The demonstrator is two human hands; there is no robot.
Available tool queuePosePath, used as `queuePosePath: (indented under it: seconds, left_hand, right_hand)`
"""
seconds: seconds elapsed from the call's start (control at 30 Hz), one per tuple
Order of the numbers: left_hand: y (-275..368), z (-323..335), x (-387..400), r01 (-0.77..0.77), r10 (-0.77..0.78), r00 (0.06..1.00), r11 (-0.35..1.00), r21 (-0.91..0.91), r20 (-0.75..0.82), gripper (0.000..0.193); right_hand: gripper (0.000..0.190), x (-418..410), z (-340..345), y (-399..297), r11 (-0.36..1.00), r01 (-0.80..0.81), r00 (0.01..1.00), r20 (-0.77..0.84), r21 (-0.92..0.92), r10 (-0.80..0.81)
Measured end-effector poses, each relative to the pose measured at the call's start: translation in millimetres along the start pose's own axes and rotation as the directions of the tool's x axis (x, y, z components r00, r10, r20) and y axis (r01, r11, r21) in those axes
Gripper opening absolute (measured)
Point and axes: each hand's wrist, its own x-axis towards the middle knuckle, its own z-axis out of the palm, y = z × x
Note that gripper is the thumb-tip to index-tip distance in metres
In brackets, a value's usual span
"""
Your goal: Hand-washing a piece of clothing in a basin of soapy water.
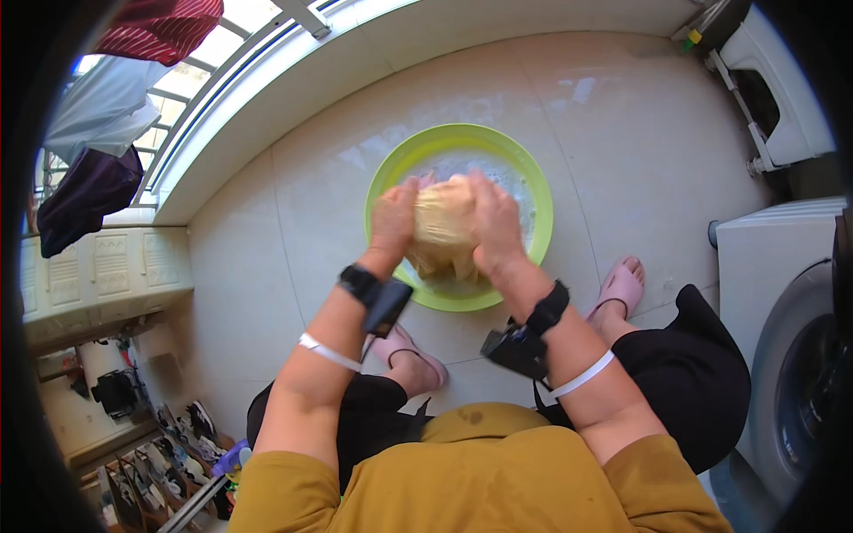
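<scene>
A yellowish wet cloth (443, 216) is stretched between my two hands, its lower folds hanging over soapy water. My left hand (394, 216) grips its left side and my right hand (496, 216) grips its right side; both are somewhat blurred. Beneath them a round lime-green plastic basin (543, 200) stands on the floor, with foamy water (480, 163) inside. A bit of pink material (428, 178) shows behind the cloth, near my left fingers. Most of the basin's inside is hidden by the cloth and hands.
Pale floor tiles (333, 200) surround the basin. My feet in pink clogs (620, 286) are close to its near side. A front-loading washing machine (746, 266) stands at right, clothes (93, 186) hang by the window at upper left, and a shoe rack (143, 486) is at lower left.
</scene>
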Motion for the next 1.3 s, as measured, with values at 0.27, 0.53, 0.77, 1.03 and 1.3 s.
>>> queuePosePath:
  seconds: [0.27,0.53,0.77,1.03,1.3]
  left_hand:
    - [-32,-19,-11,-0.052,0.069,0.996,0.96,-0.276,0.05,0.025]
    - [-71,-11,-6,-0.12,0.023,0.986,0.782,0.611,0.165,0.039]
    - [-70,37,7,-0.091,-0.08,0.953,0.847,0.524,0.293,0.035]
    - [-20,-19,4,0.491,-0.03,0.846,0.433,-0.756,0.532,0.036]
    - [14,-21,-1,0.389,0.127,0.872,0.409,-0.826,0.474,0.039]
  right_hand:
    - [0.03,28,-49,7,0.482,0.398,0.908,0.259,-0.78,-0.33]
    - [0.036,41,-103,41,-0.021,0.299,0.938,0.289,-0.954,0.19]
    - [0.042,62,-121,63,0.064,0.512,0.791,0.441,-0.857,-0.424]
    - [0.039,37,-85,34,-0.034,0.188,0.981,0.186,-0.982,0.052]
    - [0.03,37,-59,18,0.79,0.162,0.91,0.398,-0.592,0.112]
